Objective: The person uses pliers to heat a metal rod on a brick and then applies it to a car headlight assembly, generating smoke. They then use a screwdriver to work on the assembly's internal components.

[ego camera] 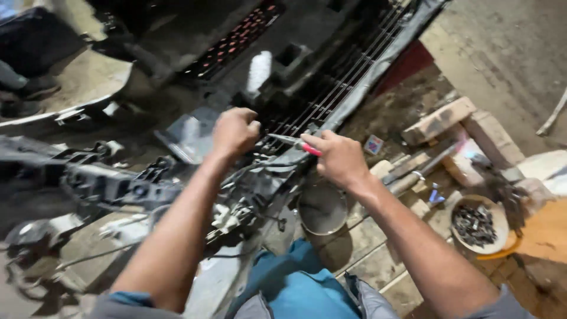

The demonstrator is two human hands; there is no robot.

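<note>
The right hand [339,158] is closed around red-handled pliers [295,143], whose metal tip points toward nine o'clock. Just beside that tip, at nine o'clock, the left hand [234,131] is clenched in a fist; what it grips cannot be told. Both work at the edge of a black car grille [331,88] that stretches toward one o'clock. At six o'clock of the right hand sits a round metal bowl [322,210]. At four o'clock, well apart, a dish of bolts [477,224] rests near bricks [440,120].
</note>
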